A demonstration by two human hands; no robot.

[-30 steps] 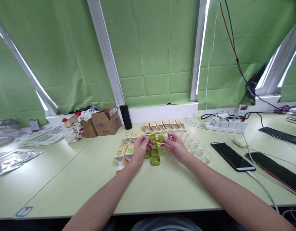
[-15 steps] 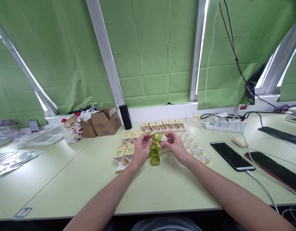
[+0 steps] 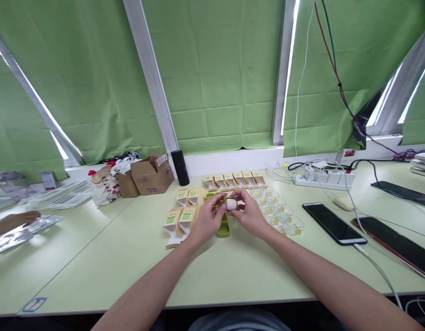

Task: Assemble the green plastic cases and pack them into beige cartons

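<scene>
Over the middle of the table, both my hands hold one small rounded white case (image 3: pixel 231 203) with a green cover around its edge. My left hand (image 3: pixel 209 219) pinches it from the left, thumb in front. My right hand (image 3: pixel 249 212) grips its right side, fingers curled over the top. Under and behind my hands runs a row of small green square covers (image 3: pixel 223 230), partly hidden by my fingers. Left of them stand open cardboard packages (image 3: pixel 170 221) with green labels. To the right lie several clear plastic trays (image 3: pixel 282 209) with yellow round spots.
More cardboard packages (image 3: pixel 229 181) line the back. A black cylinder (image 3: pixel 180 167) stands beside a brown carton (image 3: pixel 152 176). Phones (image 3: pixel 333 223) and cables lie on the right, near a white power strip (image 3: pixel 324 179). Another person's hand (image 3: pixel 17 222) is over silver sheets at far left.
My left hand has moved right and closed onto the case with my right hand. The case has turned, its white face now toward me. At far left, another person's hand has come into view.
</scene>
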